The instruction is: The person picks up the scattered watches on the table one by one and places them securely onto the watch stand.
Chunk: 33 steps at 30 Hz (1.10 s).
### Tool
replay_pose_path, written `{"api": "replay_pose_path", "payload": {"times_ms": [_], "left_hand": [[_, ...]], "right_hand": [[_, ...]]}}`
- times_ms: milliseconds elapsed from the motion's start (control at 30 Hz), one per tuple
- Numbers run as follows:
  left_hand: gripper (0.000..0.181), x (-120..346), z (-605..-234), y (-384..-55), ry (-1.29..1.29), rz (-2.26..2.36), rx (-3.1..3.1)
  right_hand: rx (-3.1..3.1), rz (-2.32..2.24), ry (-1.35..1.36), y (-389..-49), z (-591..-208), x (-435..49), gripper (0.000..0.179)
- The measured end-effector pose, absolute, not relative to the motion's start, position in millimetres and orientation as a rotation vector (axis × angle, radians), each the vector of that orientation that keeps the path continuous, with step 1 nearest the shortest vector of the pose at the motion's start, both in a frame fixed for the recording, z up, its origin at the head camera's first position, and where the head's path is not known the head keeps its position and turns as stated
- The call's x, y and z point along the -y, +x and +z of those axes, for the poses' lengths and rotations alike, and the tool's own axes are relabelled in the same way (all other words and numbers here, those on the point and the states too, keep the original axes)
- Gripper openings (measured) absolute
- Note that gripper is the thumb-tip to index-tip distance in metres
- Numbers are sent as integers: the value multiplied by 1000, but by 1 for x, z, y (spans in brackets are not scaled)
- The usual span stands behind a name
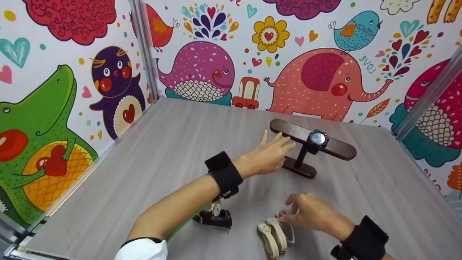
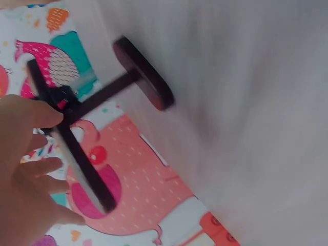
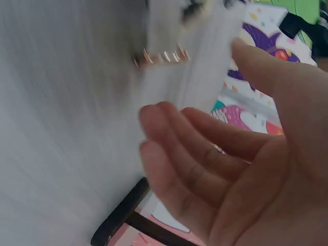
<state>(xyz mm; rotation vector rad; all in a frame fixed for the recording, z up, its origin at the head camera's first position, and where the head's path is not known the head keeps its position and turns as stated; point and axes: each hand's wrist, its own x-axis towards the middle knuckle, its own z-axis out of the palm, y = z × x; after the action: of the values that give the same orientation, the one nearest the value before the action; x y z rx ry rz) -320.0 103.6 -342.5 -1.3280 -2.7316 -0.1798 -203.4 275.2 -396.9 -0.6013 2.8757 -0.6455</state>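
Dark-wood T-bar watch stand [image 1: 337,148] on a gray wood-grain tabletop [image 1: 162,162], in front of an elephant-print wall [image 1: 314,94], w/ a chunky black wristwatch [image 1: 318,138] strapped round its crossbar approx. midway, just R of the post. A person's L hand [image 1: 269,155] is nearer the stand, at the crossbar's L end: fingers straight & spread, nothing gripped; contact w/ the wood can't be told. From those fingertips the black wristwatch lies to the R along the bar. The crossbar's long axis runs far L to near R, dial facing up & back toward the wearer; the strap loops across that axis. R hand [image 1: 312,213], on the near side of the stand, has fingers apart & loosely bent, palm bare in the R wrist view; whether the thumb touches anything is unclear. By that thumb, nearside & slightly L of the stand, lie two cream-strapped watches [image 1: 278,236] abreast, dial ends toward the stand, long axes running back to the wearer, w/ a thin white band [image 1: 292,234] alongside. Farther L, nearside of the stand, a rose-gold watch [image 1: 216,209] sits on a black holder [image 1: 216,219], partly behind the L forearm.
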Motion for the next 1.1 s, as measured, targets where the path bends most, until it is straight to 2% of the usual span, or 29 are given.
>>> {"api": "replay_pose_path", "payload": {"times_ms": [267,433,700,933,1100], "left_hand": [[50,-101,-347,-296,-1289,-295,2716],[49,-98,-355,-285,-1296,-349,2753],[49,-93,-359,-267,-1353,-421,2795],[47,-88,-361,-265,-1377,-766,2834],[36,-89,-361,-265,-1335,-980,2787]], "right_hand": [[-2877,-737,-672,-199,-416,-276,4],[-2946,-780,-659,-200,-415,-277,9],[-3155,-804,-628,-201,-397,-277,6],[-3394,-864,-408,-201,-367,-272,4],[-3603,-890,-508,-199,-358,-271,6]]}}
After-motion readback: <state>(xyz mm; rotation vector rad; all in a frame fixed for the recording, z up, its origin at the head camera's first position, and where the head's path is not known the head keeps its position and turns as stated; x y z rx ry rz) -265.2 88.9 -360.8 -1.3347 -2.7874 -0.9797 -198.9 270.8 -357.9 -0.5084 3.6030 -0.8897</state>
